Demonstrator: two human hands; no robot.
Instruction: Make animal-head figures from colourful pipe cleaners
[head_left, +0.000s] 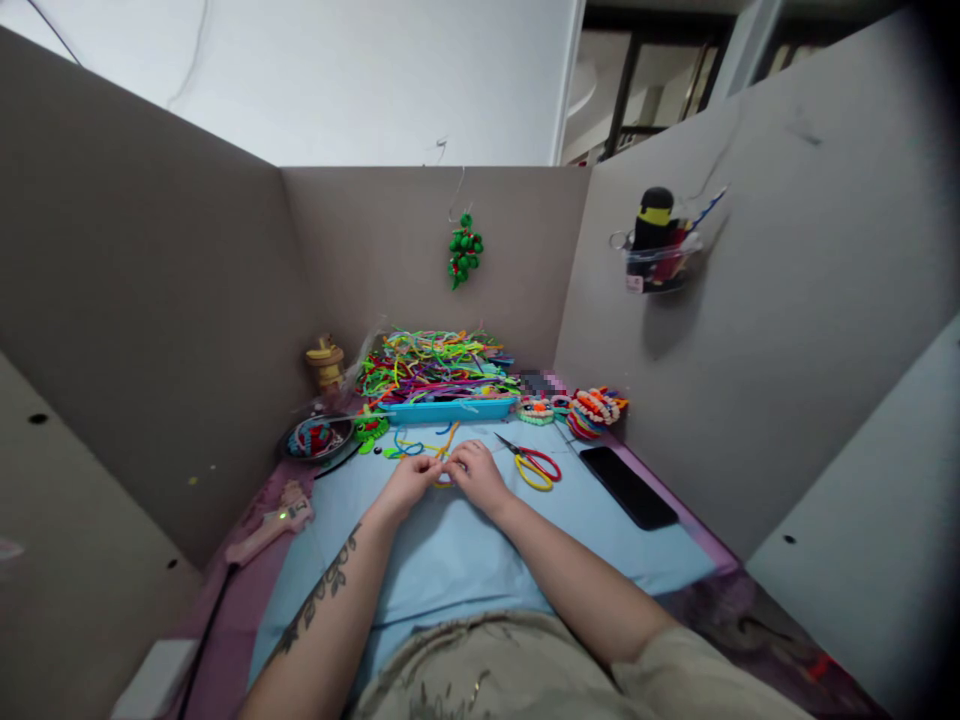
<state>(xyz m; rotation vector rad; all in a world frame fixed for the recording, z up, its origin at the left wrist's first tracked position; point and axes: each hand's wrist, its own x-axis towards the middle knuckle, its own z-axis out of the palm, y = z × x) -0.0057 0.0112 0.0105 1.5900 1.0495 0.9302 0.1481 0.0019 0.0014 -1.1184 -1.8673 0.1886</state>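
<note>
My left hand (pixel 411 482) and my right hand (pixel 478 474) meet over the light blue sheet (pixel 450 560), fingertips pinched together. Between them is a yellow-orange pipe cleaner (pixel 444 484), mostly covered by the fingers. Just beyond the hands lie loose blue and yellow pipe cleaners (pixel 409 447), and an orange one (pixel 451 436) sticks up behind the fingertips. To the right of my right hand rest scissors (pixel 536 468) with one red and one yellow handle, blades pointing away to the left.
A blue tray (pixel 457 411) heaped with pipe cleaners stands at the back. Left are a green pipe-cleaner figure (pixel 370 428), a dark bowl (pixel 319 440) and a pink glue gun (pixel 274 522). Right are a black phone (pixel 628 488) and an orange-striped figure (pixel 592 412). Grey panels enclose three sides.
</note>
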